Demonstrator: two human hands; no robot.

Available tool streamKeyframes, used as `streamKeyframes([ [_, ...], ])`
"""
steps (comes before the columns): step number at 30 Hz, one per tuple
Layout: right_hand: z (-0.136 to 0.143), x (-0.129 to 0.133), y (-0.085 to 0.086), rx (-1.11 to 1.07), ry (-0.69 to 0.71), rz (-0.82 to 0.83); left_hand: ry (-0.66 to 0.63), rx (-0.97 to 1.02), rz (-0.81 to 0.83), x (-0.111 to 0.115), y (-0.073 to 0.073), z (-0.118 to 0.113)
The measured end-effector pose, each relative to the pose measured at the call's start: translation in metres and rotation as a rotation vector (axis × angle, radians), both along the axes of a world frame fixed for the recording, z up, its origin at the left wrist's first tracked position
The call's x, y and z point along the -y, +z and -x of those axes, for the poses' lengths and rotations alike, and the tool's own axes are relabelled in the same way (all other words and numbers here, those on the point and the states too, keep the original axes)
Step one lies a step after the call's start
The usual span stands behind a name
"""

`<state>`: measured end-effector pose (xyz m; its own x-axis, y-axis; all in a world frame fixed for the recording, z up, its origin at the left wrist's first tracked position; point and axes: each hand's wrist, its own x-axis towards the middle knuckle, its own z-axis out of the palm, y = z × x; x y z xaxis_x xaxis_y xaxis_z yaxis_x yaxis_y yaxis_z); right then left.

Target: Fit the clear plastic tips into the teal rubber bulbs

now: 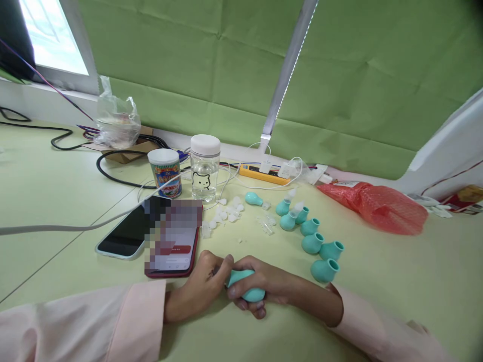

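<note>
My right hand (260, 279) is wrapped round a teal rubber squeeze bulb (253, 293), low in the middle of the view. Against the bulb's narrow end, my left hand (209, 276) is closed, thumb and fingers pinched together; whatever lies between them is hidden. Beyond my right hand stand several teal bulbs (312, 243) with open necks, two at the back carrying clear tips (298, 207). Another bulb (253, 198) lies on its side. Small white and clear plastic parts (226, 213) are scattered past my hands, with a few clear pieces (266, 223) nearer the bulbs.
Left of my hands lie a red-edged phone (192, 246) and a dark-screened phone (124, 239), crossed by a pale cable (75, 229). Behind are a printed can (166, 173), a water bottle (205, 168) and a yellow power strip (260, 174). A red bubble-wrap bag (381, 206) lies right.
</note>
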<state>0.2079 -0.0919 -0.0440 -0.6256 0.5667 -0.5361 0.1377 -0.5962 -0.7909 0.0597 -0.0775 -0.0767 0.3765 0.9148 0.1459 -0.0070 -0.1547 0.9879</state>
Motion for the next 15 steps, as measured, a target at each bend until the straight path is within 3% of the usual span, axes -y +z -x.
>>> streamKeyframes([
  [4, -0.003, -0.001, 0.005, -0.011, -0.054, -0.148, -0.154, -0.032, -0.118, -0.001, 0.002, 0.005],
  [8, -0.006, -0.004, 0.003, -0.030, -0.148, -0.275, -0.262, 0.085, -0.040, 0.001, 0.004, 0.004],
  [11, -0.010, -0.006, 0.007, 0.017, -0.133, -0.420, -0.206, 0.073, -0.031, 0.002, 0.003, 0.001],
  [15, -0.016, -0.004, 0.020, 0.269, -0.148, -0.868, 0.018, 0.002, -0.209, 0.001, 0.000, -0.002],
])
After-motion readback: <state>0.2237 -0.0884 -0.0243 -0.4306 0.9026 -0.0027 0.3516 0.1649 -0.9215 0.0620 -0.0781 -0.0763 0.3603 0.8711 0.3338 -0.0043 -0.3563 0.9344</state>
